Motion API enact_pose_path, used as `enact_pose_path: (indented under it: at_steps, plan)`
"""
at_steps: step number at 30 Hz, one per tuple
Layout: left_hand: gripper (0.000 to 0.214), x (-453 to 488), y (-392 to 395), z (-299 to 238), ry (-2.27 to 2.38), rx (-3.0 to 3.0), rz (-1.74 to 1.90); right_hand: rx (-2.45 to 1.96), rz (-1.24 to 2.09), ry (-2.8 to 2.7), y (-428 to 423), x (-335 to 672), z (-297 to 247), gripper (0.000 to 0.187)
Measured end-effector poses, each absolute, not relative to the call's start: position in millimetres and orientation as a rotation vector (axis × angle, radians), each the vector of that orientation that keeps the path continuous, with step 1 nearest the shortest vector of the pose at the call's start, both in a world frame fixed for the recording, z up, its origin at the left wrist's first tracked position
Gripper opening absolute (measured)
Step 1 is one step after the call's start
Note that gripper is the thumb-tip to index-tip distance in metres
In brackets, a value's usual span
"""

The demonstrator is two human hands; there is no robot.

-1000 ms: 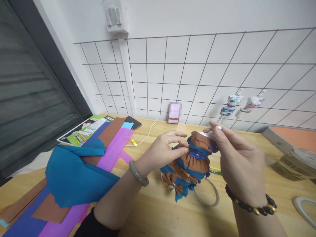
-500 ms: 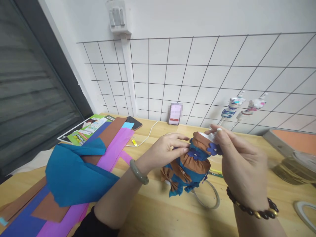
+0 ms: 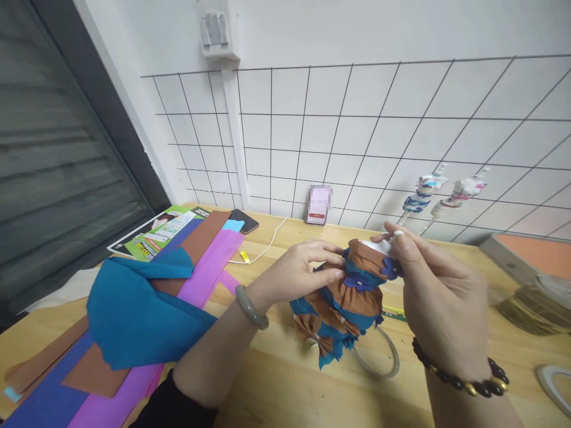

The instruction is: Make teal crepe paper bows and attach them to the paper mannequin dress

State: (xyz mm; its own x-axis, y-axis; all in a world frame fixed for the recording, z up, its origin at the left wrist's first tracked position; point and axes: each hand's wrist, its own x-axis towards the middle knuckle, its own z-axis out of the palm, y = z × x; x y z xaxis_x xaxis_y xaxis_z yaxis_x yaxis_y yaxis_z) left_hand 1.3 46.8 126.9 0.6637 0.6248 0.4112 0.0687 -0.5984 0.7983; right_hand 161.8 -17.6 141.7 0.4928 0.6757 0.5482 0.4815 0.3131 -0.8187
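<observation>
A miniature dress form (image 3: 357, 300), wrapped in gathered brown and teal paper, leans between my hands above the table. Dark blue paper flowers and small bows decorate it. My left hand (image 3: 307, 270) grips its upper left side, thumb and fingers closed about the narrow part. With thumb and forefinger, my right hand (image 3: 439, 291) pinches the white knob (image 3: 398, 236) at its top; the other fingers hide some of the right side. A roll of tape (image 3: 393, 362) lies on the table just behind and right of the skirt.
On the left, teal paper (image 3: 143, 321) lies over brown, blue and pink strips (image 3: 134, 392). A green booklet (image 3: 156, 238), a dark phone (image 3: 245, 222) and a white cable (image 3: 267, 246) lie behind. Another phone (image 3: 317, 208) leans on the wall. Clear tape (image 3: 539, 306) sits at right.
The dress form has tilted slightly, its skirt swinging a little down and right. Both hands keep their hold. The whole view has shifted slightly.
</observation>
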Motion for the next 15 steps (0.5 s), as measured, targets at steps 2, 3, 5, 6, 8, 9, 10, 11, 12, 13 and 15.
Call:
enact_pose_path:
  at_steps: [2, 3, 5, 6, 8, 9, 10, 11, 12, 13, 15]
  plan:
    - [0.019, 0.9, 45.7, 127.6, 0.522, 2.037, 0.872, -1.313, 0.173, -1.12, -17.3, 160.4, 141.2, 0.021]
    - [0.02, 0.7, 45.4, 127.6, 0.509, 2.019, 0.87, -1.306, 0.173, -1.114, -17.2, 159.6, 140.7, 0.021]
    - [0.02, 0.6, 45.6, 126.8, 0.475, 1.986, 0.878, -1.292, 0.173, -1.108, -16.9, 158.5, 139.8, 0.021]
    - [0.02, 0.6, 46.1, 126.0, 0.462, 1.972, 0.883, -1.286, 0.175, -1.105, -16.8, 158.2, 139.3, 0.02]
    - [0.02, 0.9, 47.7, 124.3, 0.452, 1.953, 0.889, -1.281, 0.182, -1.107, -17.1, 158.1, 138.9, 0.02]
    - [0.019, 1.1, 48.6, 123.5, 0.452, 1.947, 0.889, -1.278, 0.185, -1.113, -17.3, 158.4, 139.0, 0.02]
    - [0.019, 1.2, 49.6, 122.7, 0.456, 1.946, 0.885, -1.273, 0.185, -1.122, -17.7, 158.8, 139.3, 0.019]
    - [0.019, 1.3, 50.4, 122.1, 0.463, 1.946, 0.881, -1.269, 0.181, -1.137, -18.1, 159.2, 139.9, 0.018]
    - [0.019, 1.4, 51.0, 121.6, 0.47, 1.947, 0.88, -1.263, 0.172, -1.155, -18.5, 159.8, 140.7, 0.018]
    - [0.019, 1.5, 51.3, 121.2, 0.481, 1.95, 0.879, -1.258, 0.159, -1.17, -18.7, 160.4, 141.4, 0.017]
    - [0.018, 1.8, 50.9, 120.9, 0.507, 1.952, 0.893, -1.263, 0.138, -1.18, -18.8, 162.0, 142.4, 0.018]
